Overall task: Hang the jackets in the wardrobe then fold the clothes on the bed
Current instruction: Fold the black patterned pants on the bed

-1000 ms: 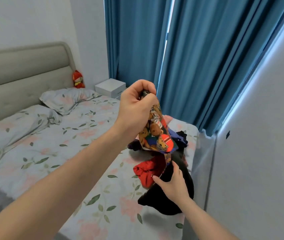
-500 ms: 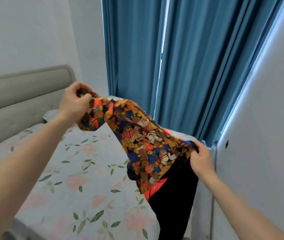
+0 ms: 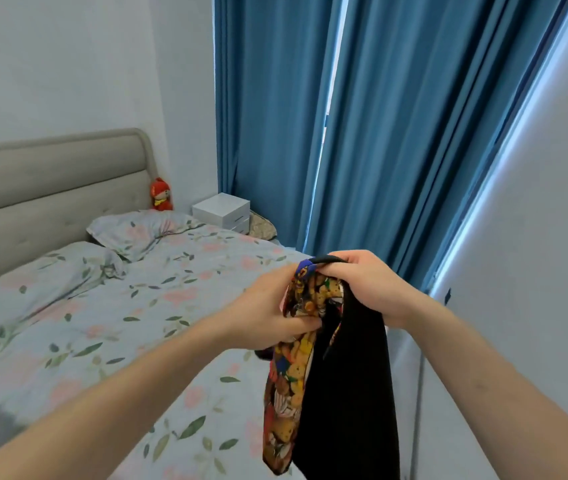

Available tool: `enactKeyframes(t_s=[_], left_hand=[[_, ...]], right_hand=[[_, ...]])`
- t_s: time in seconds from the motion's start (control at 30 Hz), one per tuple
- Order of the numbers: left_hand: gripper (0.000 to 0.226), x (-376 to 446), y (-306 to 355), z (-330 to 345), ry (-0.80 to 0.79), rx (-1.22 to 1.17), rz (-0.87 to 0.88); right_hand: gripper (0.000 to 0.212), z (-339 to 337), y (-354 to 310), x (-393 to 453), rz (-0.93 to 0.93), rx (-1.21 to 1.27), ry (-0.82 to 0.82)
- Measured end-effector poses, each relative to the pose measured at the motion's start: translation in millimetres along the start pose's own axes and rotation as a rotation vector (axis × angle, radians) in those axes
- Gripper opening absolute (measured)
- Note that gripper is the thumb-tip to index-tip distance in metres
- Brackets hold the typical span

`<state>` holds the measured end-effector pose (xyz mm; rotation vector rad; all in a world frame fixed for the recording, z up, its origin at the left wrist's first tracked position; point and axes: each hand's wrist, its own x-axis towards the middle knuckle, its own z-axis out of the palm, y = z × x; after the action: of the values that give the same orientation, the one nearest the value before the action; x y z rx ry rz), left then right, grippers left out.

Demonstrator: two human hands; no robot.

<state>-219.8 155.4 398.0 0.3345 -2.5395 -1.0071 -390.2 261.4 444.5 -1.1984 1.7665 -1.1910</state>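
A colourful printed garment [image 3: 287,382] with a black inner side [image 3: 355,393] hangs doubled over in front of me, above the right edge of the bed [image 3: 109,327]. My left hand [image 3: 272,306] grips its printed top edge. My right hand [image 3: 369,285] pinches the same top edge next to it, so both hands meet. The cloth drops straight down from them. The other clothes on the bed are hidden behind the garment, and no wardrobe is in view.
Two floral pillows [image 3: 137,230] lie by the grey headboard [image 3: 50,181]. A red plush toy [image 3: 161,195] and a white nightstand [image 3: 222,211] stand in the far corner. Blue curtains [image 3: 362,133] hang behind, and a white wall [image 3: 535,271] is close on my right.
My hands, held wide apart with the garment stretched between them, have come together, folding it in half. The view has tilted down toward the bed.
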Motion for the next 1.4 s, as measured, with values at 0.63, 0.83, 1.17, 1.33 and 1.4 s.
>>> enactKeyframes(t_s=[0.63, 0.83, 1.17, 1.33, 1.4], left_hand=[[0.021, 3.2, -37.7, -33.9, 0.327, 0.274, 0.018], [0.051, -45.4, -123.5, -82.3, 0.155, 0.532, -0.323], [0.058, -119.2, -178.4, -60.9, 0.065, 0.605, -0.619], [0.049, -130.0, -182.1, -55.1, 0.031, 0.6, -0.647], [0.045, -139.0, -192.1, -55.7, 0.035, 0.581, -0.676]], right_hand=[[0.017, 96.7, 234.3, -70.8, 0.527, -0.204, 0.041], [0.025, 10.6, 197.4, -54.7, 0.37, -0.159, 0.551], [0.026, -27.7, 158.3, -38.1, 0.274, -0.376, 0.196], [0.046, -11.1, 231.8, -43.9, 0.432, -0.584, 0.0], [0.058, 3.5, 257.4, -56.4, 0.44, -0.578, -0.091]])
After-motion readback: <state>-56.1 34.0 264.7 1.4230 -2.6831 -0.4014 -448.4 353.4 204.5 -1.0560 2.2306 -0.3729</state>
